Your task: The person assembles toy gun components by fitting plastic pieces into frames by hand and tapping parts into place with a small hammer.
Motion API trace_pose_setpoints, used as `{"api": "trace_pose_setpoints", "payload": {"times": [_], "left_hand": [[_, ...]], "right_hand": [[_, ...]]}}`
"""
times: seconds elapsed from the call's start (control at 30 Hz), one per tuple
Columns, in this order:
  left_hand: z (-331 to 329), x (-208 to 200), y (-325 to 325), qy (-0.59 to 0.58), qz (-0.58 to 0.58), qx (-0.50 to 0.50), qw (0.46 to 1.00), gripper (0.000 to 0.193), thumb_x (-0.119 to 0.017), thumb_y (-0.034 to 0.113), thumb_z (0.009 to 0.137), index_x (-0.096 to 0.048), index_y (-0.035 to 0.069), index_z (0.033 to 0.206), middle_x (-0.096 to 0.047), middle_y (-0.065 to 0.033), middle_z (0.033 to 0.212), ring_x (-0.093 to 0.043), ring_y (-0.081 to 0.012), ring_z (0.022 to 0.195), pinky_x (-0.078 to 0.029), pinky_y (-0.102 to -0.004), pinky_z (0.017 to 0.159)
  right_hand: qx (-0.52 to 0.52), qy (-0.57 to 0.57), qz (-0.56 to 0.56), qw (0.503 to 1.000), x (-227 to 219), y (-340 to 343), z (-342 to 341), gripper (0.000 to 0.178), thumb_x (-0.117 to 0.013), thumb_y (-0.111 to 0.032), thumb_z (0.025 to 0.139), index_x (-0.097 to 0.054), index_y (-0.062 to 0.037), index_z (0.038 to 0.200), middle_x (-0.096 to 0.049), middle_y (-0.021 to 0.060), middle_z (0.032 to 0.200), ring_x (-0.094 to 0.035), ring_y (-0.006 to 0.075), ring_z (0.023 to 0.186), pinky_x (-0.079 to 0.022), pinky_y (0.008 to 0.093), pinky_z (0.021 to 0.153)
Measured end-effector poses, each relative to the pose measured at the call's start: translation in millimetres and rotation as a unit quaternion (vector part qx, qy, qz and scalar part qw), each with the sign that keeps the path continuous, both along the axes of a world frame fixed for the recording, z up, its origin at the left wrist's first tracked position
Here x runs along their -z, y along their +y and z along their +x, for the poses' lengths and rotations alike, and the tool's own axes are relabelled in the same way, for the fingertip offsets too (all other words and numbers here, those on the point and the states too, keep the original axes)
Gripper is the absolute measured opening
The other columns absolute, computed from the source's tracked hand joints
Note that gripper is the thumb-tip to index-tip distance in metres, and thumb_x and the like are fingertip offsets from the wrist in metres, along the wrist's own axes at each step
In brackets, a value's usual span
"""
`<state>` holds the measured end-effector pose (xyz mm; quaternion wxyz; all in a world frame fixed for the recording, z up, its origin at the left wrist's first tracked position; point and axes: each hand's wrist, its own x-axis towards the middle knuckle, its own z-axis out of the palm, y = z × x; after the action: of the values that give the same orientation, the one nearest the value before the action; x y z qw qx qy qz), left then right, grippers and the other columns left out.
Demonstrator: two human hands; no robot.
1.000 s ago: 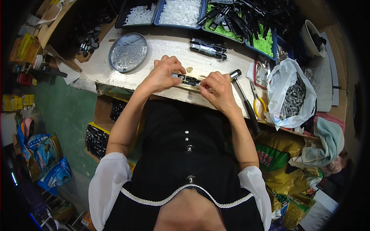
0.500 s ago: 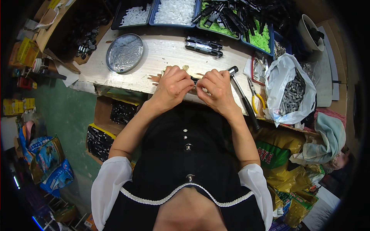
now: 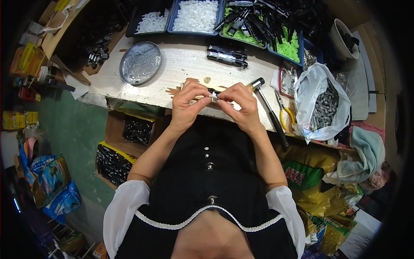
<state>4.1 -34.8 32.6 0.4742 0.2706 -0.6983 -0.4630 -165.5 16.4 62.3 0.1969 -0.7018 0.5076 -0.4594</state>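
My left hand (image 3: pixel 189 105) and my right hand (image 3: pixel 242 107) meet at the bench's near edge. Their thumbs and forefingers pinch a small white piece (image 3: pixel 214 96), probably plastic, between them. Just behind the fingertips a dark strip shows in part on the wood; the fingers hide the rest. To the right of my right hand lies a hammer (image 3: pixel 271 113) with a black grip, its head close to my knuckles. Farther back, two black-and-silver metal parts (image 3: pixel 227 56) rest side by side.
A round metal dish (image 3: pixel 159 65) of thin pins sits back left. Along the far edge stand trays of white pieces (image 3: pixel 195 15) and green pieces (image 3: pixel 288 48), with black parts heaped over the green. Yellow-handled pliers (image 3: pixel 285 113) and a white bag (image 3: pixel 305 108) of grey parts lie right.
Both hands have turned and drawn slightly apart at the fingertips, so the white piece between them now shows. The hammer and the pliers lie as before.
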Motion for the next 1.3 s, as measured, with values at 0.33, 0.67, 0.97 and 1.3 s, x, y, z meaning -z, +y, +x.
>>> {"api": "trace_pose_setpoints", "payload": {"times": [0.33,0.67,0.97,1.3], "left_hand": [[-5,-1,4,-0.030,-0.047,-0.043,0.998,0.013,-0.069,0.003,0.069,-0.064,0.004,0.082,-0.059,-0.0021,0.081,-0.047,-0.0168,0.077,-0.039,-0.0276,0.068],[-2,1,-2,-0.057,-0.086,-0.031,0.994,0.016,-0.070,0.003,0.066,-0.066,0.005,0.082,-0.059,-0.0011,0.081,-0.047,-0.0185,0.079,-0.039,-0.0289,0.067],[26,15,-26,-0.204,-0.097,-0.109,0.968,0.015,-0.070,0.010,0.065,-0.067,0.010,0.079,-0.057,0.0015,0.085,-0.045,-0.0186,0.088,-0.031,-0.0325,0.077],[13,20,-32,-0.262,-0.163,-0.065,0.949,0.007,-0.067,0.010,0.065,-0.065,0.011,0.072,-0.054,0.0020,0.087,-0.044,-0.0184,0.092,-0.028,-0.0353,0.076]], "right_hand": [[0.036,0.055,-0.105,0.992,-3,-5,10,0.012,-0.068,-0.002,0.067,-0.062,-0.0048,0.077,-0.058,0.0023,0.072,-0.051,0.0151,0.066,-0.032,0.0279,0.063],[0.011,0.012,-0.072,0.997,0,-7,11,0.012,-0.066,-0.003,0.067,-0.058,-0.0081,0.075,-0.054,-0.0001,0.072,-0.049,0.0152,0.068,-0.028,0.0294,0.064],[0.055,0.189,-0.058,0.979,22,-13,10,0.011,-0.064,-0.005,0.070,-0.055,-0.0092,0.076,-0.049,0.0004,0.073,-0.047,0.0170,0.072,-0.027,0.0323,0.066],[0.031,0.293,-0.005,0.956,23,-34,13,0.007,-0.063,-0.011,0.073,-0.057,-0.0086,0.076,-0.051,0.0026,0.073,-0.049,0.0193,0.075,-0.029,0.0348,0.068]]}}
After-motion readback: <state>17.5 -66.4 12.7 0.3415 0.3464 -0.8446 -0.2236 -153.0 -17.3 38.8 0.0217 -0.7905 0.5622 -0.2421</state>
